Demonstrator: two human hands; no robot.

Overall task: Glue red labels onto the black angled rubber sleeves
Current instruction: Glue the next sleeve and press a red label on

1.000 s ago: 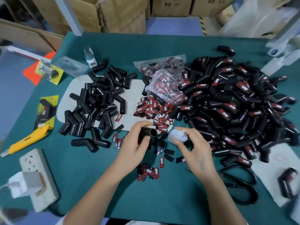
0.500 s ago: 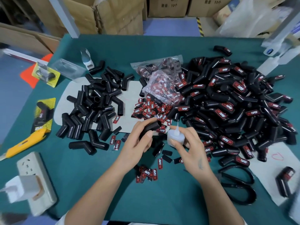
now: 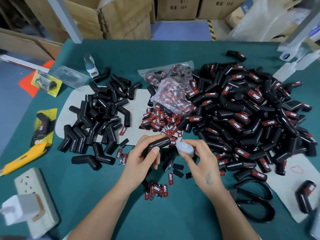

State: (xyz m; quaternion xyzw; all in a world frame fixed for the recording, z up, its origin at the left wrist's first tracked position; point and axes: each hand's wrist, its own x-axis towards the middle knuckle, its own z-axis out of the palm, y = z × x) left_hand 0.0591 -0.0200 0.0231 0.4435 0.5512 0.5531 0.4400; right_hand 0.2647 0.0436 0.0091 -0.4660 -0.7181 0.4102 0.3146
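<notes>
My left hand (image 3: 143, 158) grips a black angled rubber sleeve (image 3: 158, 143) above the table's middle. Right beside it my right hand (image 3: 200, 161) holds a small white glue bottle (image 3: 184, 148), its thin nozzle pointing up and away from me. A pile of plain black sleeves (image 3: 98, 116) lies to the left on a grey card. Loose red labels (image 3: 158, 118) are scattered just beyond my hands, with a few more labels (image 3: 156, 189) near my wrists. A big heap of labelled sleeves (image 3: 245, 115) fills the right side.
A clear bag of labels (image 3: 173, 90) lies behind the loose ones. Black scissors (image 3: 256, 203) lie at the right, a yellow utility knife (image 3: 24, 157) and a white power strip (image 3: 36, 200) at the left. Cardboard boxes (image 3: 110, 16) stand beyond the green table (image 3: 173, 222).
My left hand has turned the sleeve so that it lies flatter, its open end pointing right toward the bottle. The glue bottle has tipped more upright beside it.
</notes>
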